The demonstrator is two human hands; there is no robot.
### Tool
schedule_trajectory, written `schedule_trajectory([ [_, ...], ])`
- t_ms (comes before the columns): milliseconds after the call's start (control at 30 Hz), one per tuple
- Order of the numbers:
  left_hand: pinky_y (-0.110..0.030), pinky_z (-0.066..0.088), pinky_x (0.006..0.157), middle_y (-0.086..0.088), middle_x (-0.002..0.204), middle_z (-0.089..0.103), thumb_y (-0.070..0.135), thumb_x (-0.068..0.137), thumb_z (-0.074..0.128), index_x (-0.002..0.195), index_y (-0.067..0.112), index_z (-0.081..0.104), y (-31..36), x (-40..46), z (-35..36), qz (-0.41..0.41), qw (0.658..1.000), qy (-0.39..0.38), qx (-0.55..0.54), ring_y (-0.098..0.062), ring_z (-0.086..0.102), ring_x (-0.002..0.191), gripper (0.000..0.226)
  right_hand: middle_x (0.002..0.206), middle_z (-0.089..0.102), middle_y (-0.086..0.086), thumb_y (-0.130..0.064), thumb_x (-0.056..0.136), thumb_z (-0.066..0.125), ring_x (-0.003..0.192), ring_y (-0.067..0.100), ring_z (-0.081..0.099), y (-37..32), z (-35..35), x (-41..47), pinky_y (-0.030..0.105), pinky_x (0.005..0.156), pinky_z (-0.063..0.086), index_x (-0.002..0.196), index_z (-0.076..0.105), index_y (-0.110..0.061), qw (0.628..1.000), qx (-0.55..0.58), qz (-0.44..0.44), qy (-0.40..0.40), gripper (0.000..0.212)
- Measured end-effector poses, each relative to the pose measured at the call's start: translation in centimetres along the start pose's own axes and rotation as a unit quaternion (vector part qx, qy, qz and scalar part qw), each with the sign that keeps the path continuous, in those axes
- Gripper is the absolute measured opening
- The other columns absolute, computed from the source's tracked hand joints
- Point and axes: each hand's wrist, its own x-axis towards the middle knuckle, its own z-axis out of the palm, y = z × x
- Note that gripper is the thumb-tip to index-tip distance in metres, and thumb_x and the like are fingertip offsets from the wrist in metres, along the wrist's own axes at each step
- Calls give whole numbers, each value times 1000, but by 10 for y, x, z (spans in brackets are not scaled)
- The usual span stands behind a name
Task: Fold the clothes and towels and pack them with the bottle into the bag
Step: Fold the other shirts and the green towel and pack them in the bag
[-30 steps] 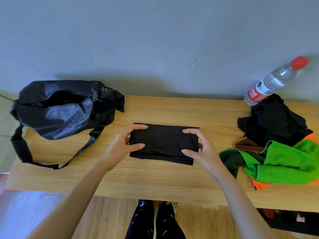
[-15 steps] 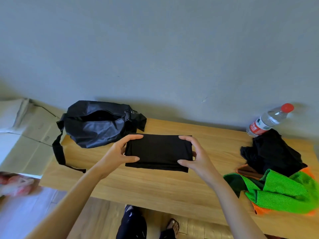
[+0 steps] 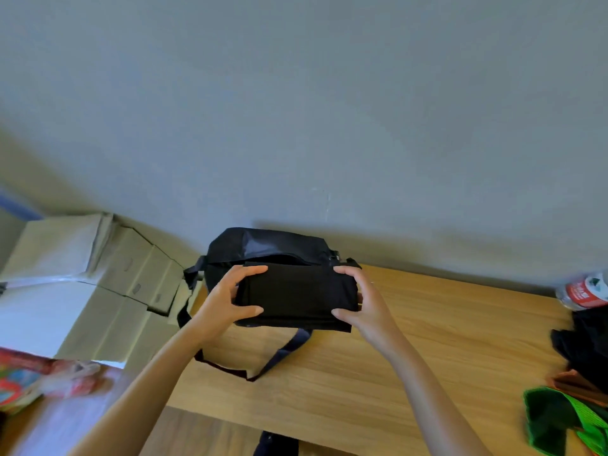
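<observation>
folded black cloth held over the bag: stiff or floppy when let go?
Likely floppy: the folded black cloth keeps its flat shape only with the left hand and right hand gripping both ends. Probably light. Layers at its near edge may splay apart on dropping into the bag.

The bag is slightly glossy black fabric, the folded cloth matt black, the table smooth light wood.

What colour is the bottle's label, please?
Red with white print, on the bottle at the head view's right edge.
</observation>
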Motion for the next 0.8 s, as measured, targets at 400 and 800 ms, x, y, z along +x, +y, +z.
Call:
schedule_trajectory([
  [400, -29, 49, 94, 6, 119, 46, -4, 76, 71, 114, 50, 52, -52, 73, -91, -2, 999, 20, 44, -8, 49, 114, 69, 135, 37, -10, -4, 82, 68, 105, -5, 41, -17, 88, 99, 6, 71, 43, 133, 42, -28, 988, -144, -9, 55, 62],
  [800, -33, 45, 98, 7, 129, 38, 3, 78, 71, 132, 29, 46, -98, 120, -68, -44, 981, 13, 190, -18, 43, 122, 65, 135, 37, -5, -7, 85, 65, 65, 17, 57, 23, 103, 138, 28, 54, 48, 130, 40, -27, 954, -290, 68, 45, 55],
])
